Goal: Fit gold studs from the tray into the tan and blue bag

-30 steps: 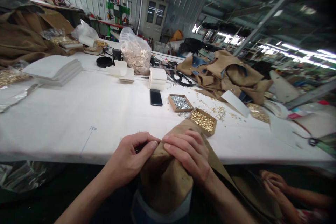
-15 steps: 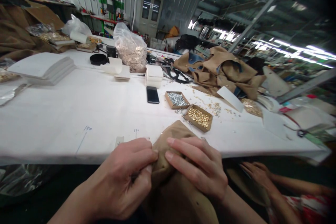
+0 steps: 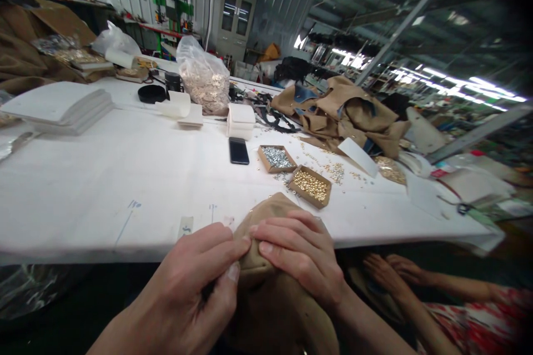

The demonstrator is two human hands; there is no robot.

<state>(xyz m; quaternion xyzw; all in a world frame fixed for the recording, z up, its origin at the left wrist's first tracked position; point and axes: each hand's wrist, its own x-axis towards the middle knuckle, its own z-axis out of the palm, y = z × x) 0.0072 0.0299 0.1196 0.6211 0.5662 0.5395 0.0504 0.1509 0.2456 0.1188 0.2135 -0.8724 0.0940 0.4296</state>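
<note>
A piece of tan cloth [image 3: 287, 310] hangs over the table's front edge, its upper end lying on the white tabletop. My left hand [image 3: 200, 274] pinches the left edge of this cloth between thumb and bent fingers. From the right, my right hand [image 3: 302, 258] grips the cloth, its fingers closed over the top and its thumb hidden. The fingertips of both hands almost meet. Just beyond the cloth stand a small cardboard box [image 3: 327, 196] of gold-coloured metal pieces and another cardboard box [image 3: 263, 161] of silver rings.
Loose metal bits [image 3: 335, 172] lie scattered beside the boxes. Behind them are a phone [image 3: 239, 151], a filled plastic bag [image 3: 206, 80] and a heap of tan cloth [image 3: 353, 108]. Stacked white sheets [image 3: 62, 102] rest at the left. A co-worker's hands [image 3: 389, 272] are at the lower right.
My right hand has slid left over the cloth, bringing its fingertips closer to my left hand. The left hand keeps its pinch. The view has shifted slightly.
</note>
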